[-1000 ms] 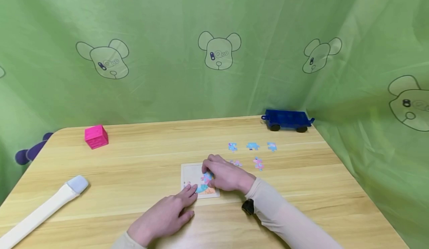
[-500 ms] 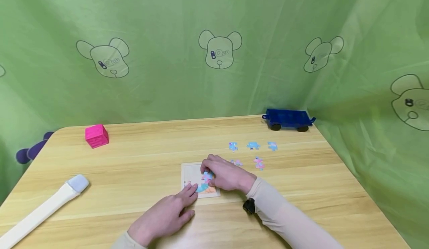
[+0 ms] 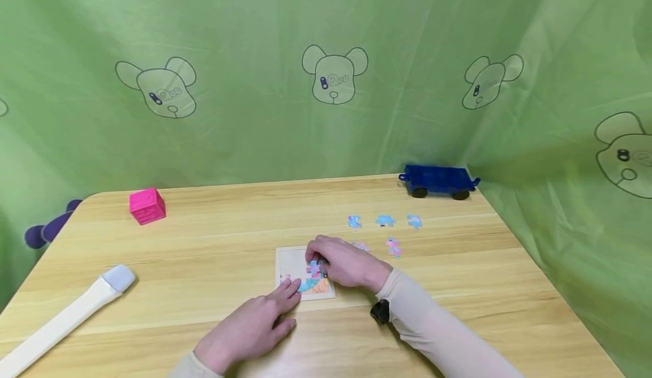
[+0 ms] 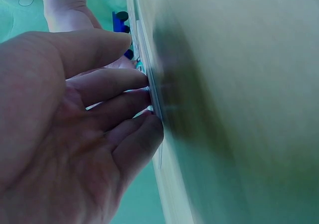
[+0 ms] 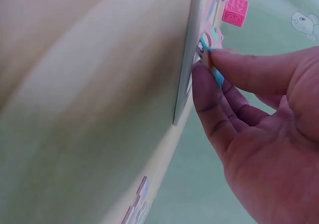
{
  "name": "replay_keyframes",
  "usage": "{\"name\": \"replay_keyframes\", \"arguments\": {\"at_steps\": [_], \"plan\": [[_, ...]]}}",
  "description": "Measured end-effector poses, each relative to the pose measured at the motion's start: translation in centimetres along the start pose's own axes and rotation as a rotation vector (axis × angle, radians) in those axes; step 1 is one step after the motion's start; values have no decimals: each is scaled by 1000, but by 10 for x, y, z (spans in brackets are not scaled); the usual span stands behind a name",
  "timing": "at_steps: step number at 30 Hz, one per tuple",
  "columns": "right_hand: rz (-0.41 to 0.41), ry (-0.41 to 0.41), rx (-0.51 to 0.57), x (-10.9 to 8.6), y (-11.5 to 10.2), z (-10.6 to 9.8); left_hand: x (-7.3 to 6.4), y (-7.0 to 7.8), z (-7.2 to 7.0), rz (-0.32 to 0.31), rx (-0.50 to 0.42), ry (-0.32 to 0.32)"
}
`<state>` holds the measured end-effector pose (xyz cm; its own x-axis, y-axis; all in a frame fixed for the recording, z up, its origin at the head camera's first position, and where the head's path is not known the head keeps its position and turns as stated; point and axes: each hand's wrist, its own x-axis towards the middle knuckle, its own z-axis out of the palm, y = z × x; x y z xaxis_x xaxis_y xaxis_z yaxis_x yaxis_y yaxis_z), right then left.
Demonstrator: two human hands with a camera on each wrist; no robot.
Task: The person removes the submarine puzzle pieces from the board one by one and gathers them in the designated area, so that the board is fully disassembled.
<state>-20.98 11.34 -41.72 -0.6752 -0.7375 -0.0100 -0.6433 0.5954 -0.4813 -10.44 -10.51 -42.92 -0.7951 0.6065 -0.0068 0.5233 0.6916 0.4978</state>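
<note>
A shallow puzzle tray (image 3: 291, 259) with a pale rim lies on the table, with joined colourful pieces (image 3: 314, 286) in its lower part. My left hand (image 3: 254, 324) rests its fingertips on the tray's lower left, fingers fairly straight and thumb apart. Over the tray's right side, my right hand (image 3: 346, 262) pinches a puzzle piece (image 5: 218, 77) between thumb and fingers. That piece shows blue and orange in the right wrist view, tilted up beside the tray; its far part is hidden by the fingers.
Several loose puzzle pieces (image 3: 385, 220) lie to the right behind the tray. A blue toy wagon (image 3: 438, 180) stands at the back right and a pink cube (image 3: 147, 206) at the back left. A white-handled object with a grey head (image 3: 118, 279) lies at the left.
My right thumb has shifted slightly up and right, so more of the orange pieces at the tray's lower right show. My left hand has stayed in place.
</note>
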Motion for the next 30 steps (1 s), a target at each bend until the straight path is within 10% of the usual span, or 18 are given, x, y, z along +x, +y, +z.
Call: {"name": "replay_keyframes", "arguments": {"at_steps": [14, 30], "plan": [[10, 83, 179, -9, 11, -22, -1, 1, -1, -1, -1, 3], [167, 158, 160, -70, 76, -75, -2, -1, 1, 3, -2, -7]]}}
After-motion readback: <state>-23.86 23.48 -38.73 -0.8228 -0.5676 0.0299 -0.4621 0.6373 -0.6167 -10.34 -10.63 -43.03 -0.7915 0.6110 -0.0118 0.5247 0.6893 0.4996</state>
